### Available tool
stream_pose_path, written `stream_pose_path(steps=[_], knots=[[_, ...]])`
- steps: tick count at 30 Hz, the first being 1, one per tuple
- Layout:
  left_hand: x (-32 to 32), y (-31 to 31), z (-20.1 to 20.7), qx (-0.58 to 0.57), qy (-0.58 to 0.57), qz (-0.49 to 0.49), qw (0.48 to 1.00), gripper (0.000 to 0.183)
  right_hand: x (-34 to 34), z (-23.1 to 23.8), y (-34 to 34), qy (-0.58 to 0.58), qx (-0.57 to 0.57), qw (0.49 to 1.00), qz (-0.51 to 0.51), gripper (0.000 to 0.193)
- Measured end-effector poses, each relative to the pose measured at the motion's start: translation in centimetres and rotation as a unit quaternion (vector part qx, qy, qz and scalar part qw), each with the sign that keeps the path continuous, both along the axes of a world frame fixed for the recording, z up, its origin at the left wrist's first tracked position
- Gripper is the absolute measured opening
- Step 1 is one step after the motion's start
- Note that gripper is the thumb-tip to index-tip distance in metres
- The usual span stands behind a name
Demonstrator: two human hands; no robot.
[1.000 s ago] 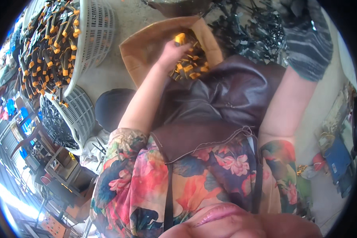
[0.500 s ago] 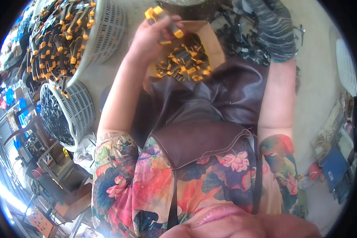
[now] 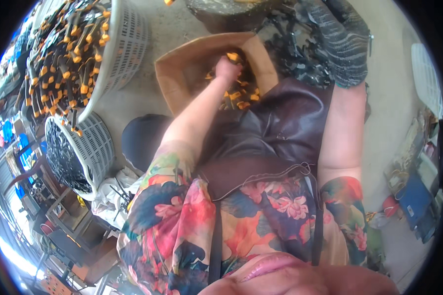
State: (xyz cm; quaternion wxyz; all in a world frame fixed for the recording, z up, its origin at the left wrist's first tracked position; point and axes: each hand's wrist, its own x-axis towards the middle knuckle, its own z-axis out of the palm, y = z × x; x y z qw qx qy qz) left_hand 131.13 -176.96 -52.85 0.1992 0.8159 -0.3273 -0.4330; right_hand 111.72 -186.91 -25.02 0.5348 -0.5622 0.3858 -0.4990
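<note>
My bare left hand [image 3: 227, 70] reaches down into a brown cardboard box [image 3: 174, 81], its fingers curled. A yellow-and-black handle [image 3: 233, 57] shows at the top of the hand; the fingertips and anything beneath them are hidden. Several more handles with yellow ends [image 3: 242, 94] lie loose in the box. My right hand [image 3: 343, 46] wears a grey-and-black striped glove and sits at the upper right, beside a heap of small black parts [image 3: 298, 61]. Its fingertips run toward the picture's top edge, and whether they hold anything does not show.
A large grey basket [image 3: 125, 54] full of yellow-ended handles stands at the far left. Below it is a smaller basket [image 3: 99, 147] of black parts. A dark round vessel [image 3: 231, 17] stands beyond the box. My brown apron [image 3: 261, 132] covers my lap at the box's near side.
My left hand has swung from above the box's far left side down into it; earlier it held several yellow-and-black handles in the air. My gloved right hand has stayed in nearly the same place.
</note>
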Motion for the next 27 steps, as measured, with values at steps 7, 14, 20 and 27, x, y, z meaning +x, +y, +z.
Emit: stream_pose_path(steps=[7,14,20,27], knots=[[-1.4,-0.1,-2.4,0.011,-0.181,-0.12,0.976,0.042,-0.6,1.4,0.3,0.034,-0.026,0.998,-0.035,0.033],[-1.8,3.7,8.6,-0.079,0.261,0.163,0.948,0.023,-2.5,-0.3,-1.4,-0.048,-0.004,0.996,-0.072,0.031],[-2.9,7.8,16.1,-0.086,0.733,0.271,0.618,0.026,-2.0,0.5,-1.4,-0.092,0.032,0.995,-0.03,0.03],[-3.6,9.7,17.2,-0.107,0.782,0.304,0.534,0.025,-2.0,0.7,-0.5,-0.09,0.046,0.995,-0.025,0.027]])
